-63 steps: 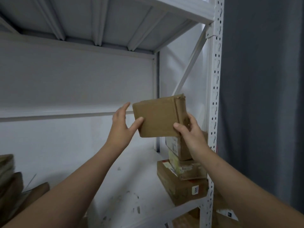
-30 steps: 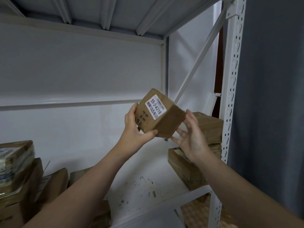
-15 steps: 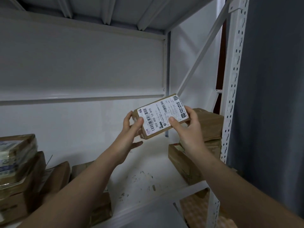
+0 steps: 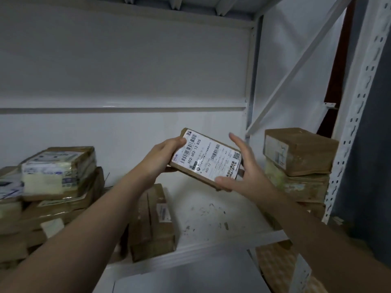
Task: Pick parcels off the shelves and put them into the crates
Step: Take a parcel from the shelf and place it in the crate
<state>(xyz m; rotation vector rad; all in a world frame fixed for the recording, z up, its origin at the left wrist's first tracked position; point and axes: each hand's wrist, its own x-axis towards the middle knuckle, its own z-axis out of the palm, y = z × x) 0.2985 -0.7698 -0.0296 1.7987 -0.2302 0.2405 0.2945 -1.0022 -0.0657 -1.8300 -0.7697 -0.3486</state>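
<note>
The cardboard parcel (image 4: 206, 158) is now turned label-up; left hand (image 4: 164, 157) grips its end, right hand (image 4: 247, 175) pinches a corner. I judge it ready for a crate.

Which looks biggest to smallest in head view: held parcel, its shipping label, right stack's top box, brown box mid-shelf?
1-3, unranked: brown box mid-shelf, right stack's top box, held parcel look alike, and the parcel is nearest the camera.
4. shipping label.
</note>
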